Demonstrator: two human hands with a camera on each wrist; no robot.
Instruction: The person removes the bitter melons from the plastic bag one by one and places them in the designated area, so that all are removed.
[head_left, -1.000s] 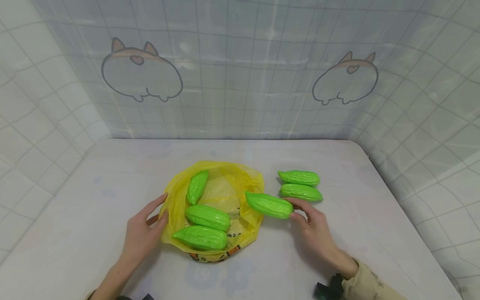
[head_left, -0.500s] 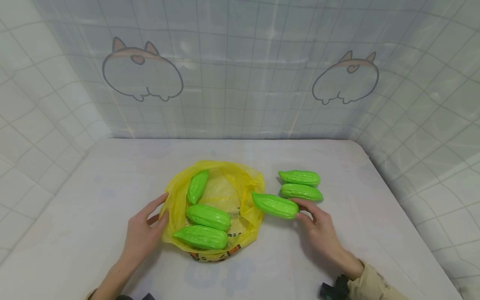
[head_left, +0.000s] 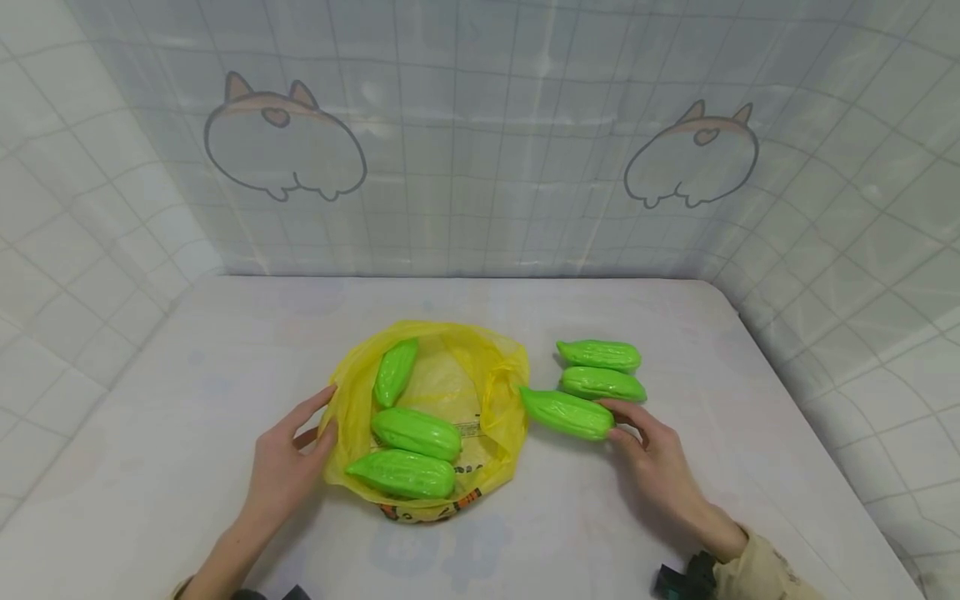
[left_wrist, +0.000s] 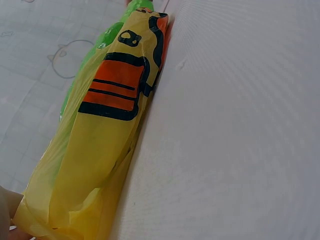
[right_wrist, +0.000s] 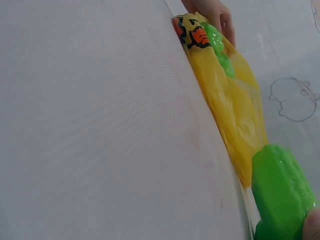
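An opened yellow plastic bag (head_left: 442,358) lies on the table, with three glossy green bitter melons inside: one at the back left (head_left: 395,372), one in the middle (head_left: 417,434) and one at the front (head_left: 402,474). My left hand (head_left: 288,462) pinches the bag's left rim between thumb and fingers. Just outside the bag's right side, my right hand (head_left: 656,454) grips the blunt end of another bitter melon (head_left: 567,414); its pointed tip faces the bag's rim. In the right wrist view that held melon (right_wrist: 282,187) appears low at the right, my thumb (right_wrist: 312,225) on it.
Two more bitter melons, a rear one (head_left: 598,355) and a nearer one (head_left: 603,383), lie side by side right of the bag. A pale table (head_left: 187,400) carries everything. Behind it rises a grid-patterned sheet (head_left: 480,167) with animal drawings.
My right hand has moved a little to the right with the bitter melon, its tip going from over the bag's right rim to beside it. The left hand stays on the bag.
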